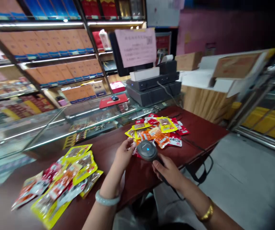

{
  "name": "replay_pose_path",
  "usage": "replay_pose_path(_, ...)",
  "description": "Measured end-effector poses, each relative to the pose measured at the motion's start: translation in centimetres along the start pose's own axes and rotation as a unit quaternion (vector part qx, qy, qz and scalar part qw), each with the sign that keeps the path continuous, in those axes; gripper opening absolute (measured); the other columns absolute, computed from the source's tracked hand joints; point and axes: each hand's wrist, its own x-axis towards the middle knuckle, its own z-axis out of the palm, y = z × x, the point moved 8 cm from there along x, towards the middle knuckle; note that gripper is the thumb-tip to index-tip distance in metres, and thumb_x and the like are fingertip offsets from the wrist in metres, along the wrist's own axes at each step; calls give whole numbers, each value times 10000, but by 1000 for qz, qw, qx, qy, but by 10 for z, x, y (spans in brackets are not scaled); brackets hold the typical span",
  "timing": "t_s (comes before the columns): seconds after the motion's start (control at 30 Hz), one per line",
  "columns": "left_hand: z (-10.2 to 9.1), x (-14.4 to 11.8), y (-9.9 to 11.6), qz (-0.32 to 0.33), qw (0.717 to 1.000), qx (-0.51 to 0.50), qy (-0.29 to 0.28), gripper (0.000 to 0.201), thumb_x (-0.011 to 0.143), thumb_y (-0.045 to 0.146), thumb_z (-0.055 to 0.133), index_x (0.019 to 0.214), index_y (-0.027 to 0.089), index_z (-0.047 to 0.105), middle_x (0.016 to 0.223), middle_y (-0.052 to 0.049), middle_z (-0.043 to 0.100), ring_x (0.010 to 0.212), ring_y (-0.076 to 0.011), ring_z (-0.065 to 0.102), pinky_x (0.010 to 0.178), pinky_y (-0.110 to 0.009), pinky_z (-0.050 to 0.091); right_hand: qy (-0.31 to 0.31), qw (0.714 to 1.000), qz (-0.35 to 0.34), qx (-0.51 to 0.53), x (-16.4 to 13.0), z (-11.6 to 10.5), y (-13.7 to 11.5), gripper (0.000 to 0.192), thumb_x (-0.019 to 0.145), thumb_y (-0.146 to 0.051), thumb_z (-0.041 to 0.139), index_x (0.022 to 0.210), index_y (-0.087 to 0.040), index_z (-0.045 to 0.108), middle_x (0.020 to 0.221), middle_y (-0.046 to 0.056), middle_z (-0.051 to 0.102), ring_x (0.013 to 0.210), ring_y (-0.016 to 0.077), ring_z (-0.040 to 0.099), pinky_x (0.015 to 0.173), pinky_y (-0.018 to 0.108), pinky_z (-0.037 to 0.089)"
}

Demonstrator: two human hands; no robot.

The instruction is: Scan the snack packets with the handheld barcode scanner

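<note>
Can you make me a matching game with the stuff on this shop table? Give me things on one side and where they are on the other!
Things:
1. barcode scanner
2. near snack pile
3. far snack pile
4. red mouse pad

Places:
A. on the glass counter
B. in the right hand
C. just beyond the left hand
D. table's left end

Pairs: 1-B, 2-D, 3-C, 4-A

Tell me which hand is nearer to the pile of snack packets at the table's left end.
Left. The left hand is at the right-hand pile, with bare table between it and the left pile of snack packets. The right hand, holding the scanner, is farther right.
</note>
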Motion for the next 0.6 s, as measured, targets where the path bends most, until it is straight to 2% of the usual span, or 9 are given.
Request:
replay_pose_path(0.07, -33, -32, -9, 23, 993, 117, 16, 373, 809, 395, 753, 1137, 216, 756, 1155, -120, 777, 1054, -278, 712, 932, -401, 540, -4, 1000, 11, 0, 0, 3, 2, 526, 922, -727, 577, 997, -207, 568, 634, -45, 559, 456, 109, 508, 440, 228, 406)
replay_pose_path(0.17, -89, -78, -10, 45, 954, 290, 64, 333, 907, 397, 621, 1167, 233, 749, 1220, -110, 754, 1154, -294, 671, 1038, -439, 478, -31, 999, 24, 1, 2, 12, 4, 490, 932, -704, 580, 942, -215, 551, 677, -30, 580, 486, 109, 524, 450, 228, 417)
replay_pose_path(0.27, -145, -112, -8, 10, 887, 440, 141, 307, 955, 432, 536, 1061, 230, 743, 1139, -113, 756, 1113, -307, 656, 1011, -437, 462, -61, 998, 21, -3, 6, 24, 3, 475, 934, -693, 582, 907, -221, 538, 676, -30, 579, 490, 108, 520, 455, 230, 423)
replay_pose_path(0.33, -172, -125, -10, -35, 834, 521, 179, 306, 955, 460, 532, 1022, 231, 723, 1103, -120, 749, 1100, -322, 645, 980, -432, 454, -70, 997, 17, 0, 7, 33, 2, 470, 937, -690, 579, 897, -224, 529, 678, -30, 578, 490, 108, 514, 455, 232, 422)
replay_pose_path(0.37, -180, -129, -12, -56, 813, 550, 185, 310, 947, 474, 543, 1032, 228, 713, 1106, -125, 744, 1106, -331, 638, 972, -431, 448, -74, 997, 18, 0, 7, 37, 2, 469, 939, -689, 577, 893, -225, 524, 680, -30, 575, 493, 108, 512, 455, 232, 419)
replay_pose_path(0.43, -186, -134, -17, -78, 788, 585, 174, 363, 927, 511, 572, 1093, 211, 695, 1141, -141, 731, 1137, -347, 623, 976, -434, 435, -86, 996, 19, -1, 8, 46, 1, 472, 940, -690, 573, 891, -224, 521, 680, -32, 567, 496, 108, 503, 452, 232, 413)
replay_pose_path(0.53, -179, -139, -23, -65, 781, 601, 156, 420, 911, 540, 604, 1137, 198, 693, 1164, -152, 712, 1168, -362, 601, 986, -449, 422, -104, 994, 17, -13, 7, 56, -1, 471, 945, -689, 567, 914, -221, 530, 691, -32, 566, 499, 106, 504, 455, 230, 414)
replay_pose_path(0.6, -174, -141, -25, -48, 790, 593, 146, 335, 915, 489, 617, 1100, 228, 719, 1153, -130, 712, 1160, -352, 599, 966, -444, 423, -109, 994, 12, -21, 7, 60, -3, 470, 949, -687, 563, 926, -218, 536, 703, -29, 571, 502, 106, 514, 460, 229, 420)
